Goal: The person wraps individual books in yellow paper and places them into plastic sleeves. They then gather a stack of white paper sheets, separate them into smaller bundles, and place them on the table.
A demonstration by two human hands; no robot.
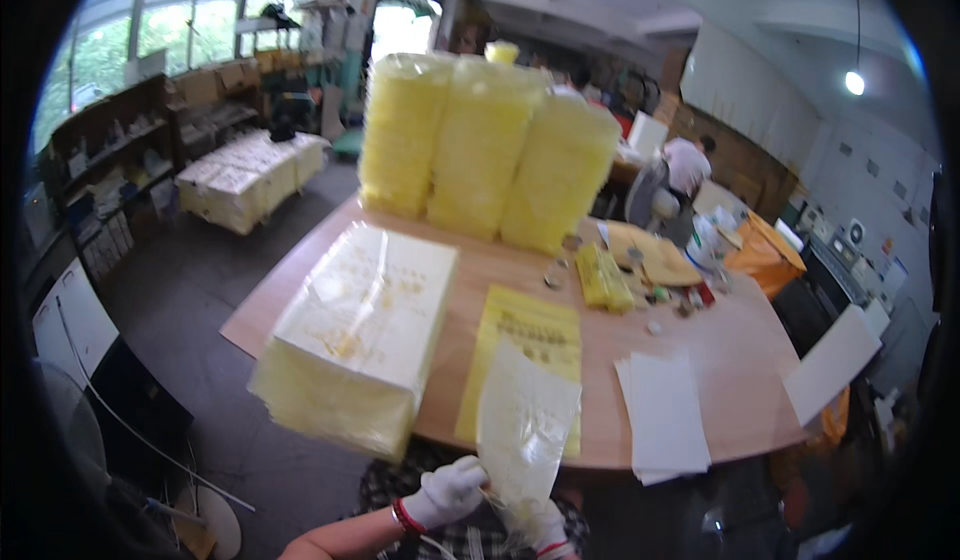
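In front of me, near the table's front edge, I hold a clear plastic bag with a white sheet (525, 415) in it, tilted upright. My left hand (450, 492), in a white glove, is closed in a pinch at its lower left corner. The gloved right hand (548, 530) is at the lower end, its fingers partly hidden by crinkled plastic. Behind the bag a yellow printed sheet (505, 310) lies flat on the table. To the left stands a thick stack of bagged white sheets (365, 285), overhanging the table edge.
Tall yellowish stacks (480, 140) stand at the back of the wooden table (590, 360). White sheets (668, 420) lie at right, beyond them a yellow bundle (605, 280), a brown envelope (650, 253) and small items. A person (688, 165) bends over farther back.
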